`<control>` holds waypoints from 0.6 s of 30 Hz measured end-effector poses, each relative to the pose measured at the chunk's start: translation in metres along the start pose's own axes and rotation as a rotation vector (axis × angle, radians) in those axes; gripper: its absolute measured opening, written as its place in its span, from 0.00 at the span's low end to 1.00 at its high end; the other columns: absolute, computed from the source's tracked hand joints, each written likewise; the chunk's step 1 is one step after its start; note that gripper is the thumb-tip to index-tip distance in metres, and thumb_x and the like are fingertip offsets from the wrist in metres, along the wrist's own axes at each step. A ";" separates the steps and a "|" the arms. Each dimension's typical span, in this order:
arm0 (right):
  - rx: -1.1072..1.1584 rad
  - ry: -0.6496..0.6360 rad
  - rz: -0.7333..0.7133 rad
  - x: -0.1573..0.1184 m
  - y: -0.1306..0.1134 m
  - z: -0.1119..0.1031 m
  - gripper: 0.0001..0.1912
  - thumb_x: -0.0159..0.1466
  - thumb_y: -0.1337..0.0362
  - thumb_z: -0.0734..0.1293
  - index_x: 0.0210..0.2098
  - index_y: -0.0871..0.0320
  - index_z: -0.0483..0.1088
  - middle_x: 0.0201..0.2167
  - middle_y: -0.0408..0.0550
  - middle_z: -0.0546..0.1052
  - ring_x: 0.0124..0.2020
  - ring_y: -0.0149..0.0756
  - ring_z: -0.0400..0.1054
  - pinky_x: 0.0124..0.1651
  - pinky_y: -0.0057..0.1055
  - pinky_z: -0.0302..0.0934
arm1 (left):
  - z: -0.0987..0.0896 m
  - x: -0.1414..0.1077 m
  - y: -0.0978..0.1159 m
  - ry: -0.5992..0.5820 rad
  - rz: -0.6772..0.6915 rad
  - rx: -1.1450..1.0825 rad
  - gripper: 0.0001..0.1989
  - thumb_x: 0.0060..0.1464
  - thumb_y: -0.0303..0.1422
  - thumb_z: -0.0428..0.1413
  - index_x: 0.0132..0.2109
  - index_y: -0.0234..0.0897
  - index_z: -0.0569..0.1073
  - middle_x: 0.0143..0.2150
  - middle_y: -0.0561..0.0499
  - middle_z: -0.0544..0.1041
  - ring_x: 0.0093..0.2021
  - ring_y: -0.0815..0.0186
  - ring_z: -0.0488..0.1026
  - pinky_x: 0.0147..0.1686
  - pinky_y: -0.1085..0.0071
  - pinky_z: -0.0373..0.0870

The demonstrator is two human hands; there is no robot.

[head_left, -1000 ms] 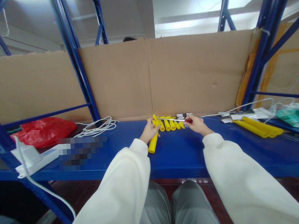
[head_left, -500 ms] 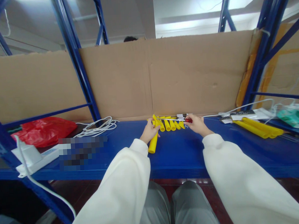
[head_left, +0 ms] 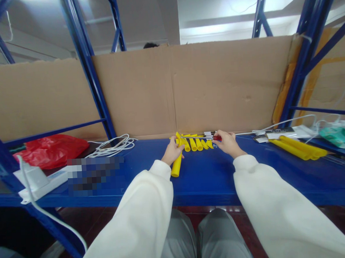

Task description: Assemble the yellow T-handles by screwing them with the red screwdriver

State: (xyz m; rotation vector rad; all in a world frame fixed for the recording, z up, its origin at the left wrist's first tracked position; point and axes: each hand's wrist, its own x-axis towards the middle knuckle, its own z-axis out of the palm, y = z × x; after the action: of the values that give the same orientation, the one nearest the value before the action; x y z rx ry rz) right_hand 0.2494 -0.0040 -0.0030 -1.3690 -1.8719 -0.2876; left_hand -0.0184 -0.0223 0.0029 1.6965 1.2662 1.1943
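Note:
My left hand [head_left: 171, 151] is closed around a yellow tube [head_left: 177, 165], which slants with its open end toward me. In my right hand [head_left: 227, 142] is a screwdriver [head_left: 200, 137]; its red and black handle is mostly covered by my fingers. The thin metal shaft points left and reaches the upper part of the tube, though whether the tip touches it I cannot tell. Between my hands several yellow pieces [head_left: 193, 145] lie in a row on the blue shelf [head_left: 204, 177]. Tiny bits, too small to name, lie beside my right fingers.
Cardboard [head_left: 216, 88] closes off the back. On the left are a red plastic bag [head_left: 58, 150], a coiled white cable [head_left: 115, 146] and a white power strip [head_left: 51, 184]. Several yellow tubes [head_left: 301, 149] and a green-and-white packet [head_left: 339, 134] lie to the right.
Almost nothing differs. The screwdriver's handle has turned slightly in my right fingers, while my left hand and the tube stay in place.

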 end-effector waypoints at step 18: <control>-0.318 0.004 -0.198 0.001 -0.025 -0.023 0.08 0.62 0.68 0.60 0.41 0.56 0.66 0.34 0.55 0.79 0.39 0.46 0.69 0.51 0.42 0.46 | -0.004 -0.004 0.003 0.059 0.003 0.178 0.18 0.58 0.25 0.55 0.53 0.38 0.60 0.34 0.50 0.80 0.19 0.69 0.74 0.21 0.75 0.71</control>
State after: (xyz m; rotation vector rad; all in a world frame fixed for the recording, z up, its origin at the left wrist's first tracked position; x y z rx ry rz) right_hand 0.2377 -0.0268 0.0189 -1.3841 -2.0232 -0.7130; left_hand -0.0212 -0.0268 0.0061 1.8012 1.4438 1.1701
